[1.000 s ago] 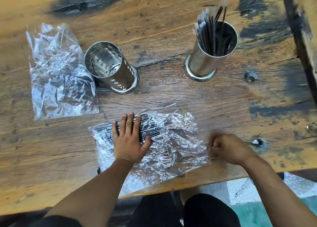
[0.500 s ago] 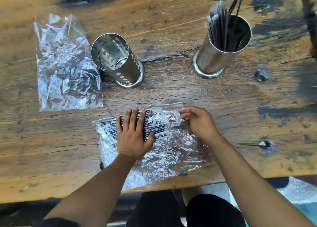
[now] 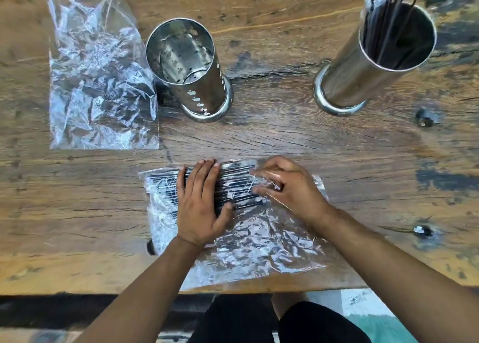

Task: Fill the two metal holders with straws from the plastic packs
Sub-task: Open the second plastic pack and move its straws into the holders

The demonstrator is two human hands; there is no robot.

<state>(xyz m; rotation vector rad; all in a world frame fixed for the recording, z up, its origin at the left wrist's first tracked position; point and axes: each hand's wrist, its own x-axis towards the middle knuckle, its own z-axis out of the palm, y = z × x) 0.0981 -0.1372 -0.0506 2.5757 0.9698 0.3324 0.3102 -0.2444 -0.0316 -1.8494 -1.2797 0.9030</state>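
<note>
left hand (image 3: 199, 208) is lying flat, fingers straight, pressing the straws (image 3: 233, 184) down thru the pack (image 3: 259, 241) at the table (image 3: 285, 140) edge; right hand (image 3: 287, 187) is pinching plastic at the open end. imo keep pressing, pull a bunch out straight twd the empty holder (image 3: 186, 68).

text: none readable | packs (image 3: 103, 83): clear plastic, no print seen | holders (image 3: 186, 65): bare metal, no mark seen | table (image 3: 285, 135): no sign or number | floor patch below table's near edge (image 3: 359, 300): faint dark marks, too blurred to read
</note>
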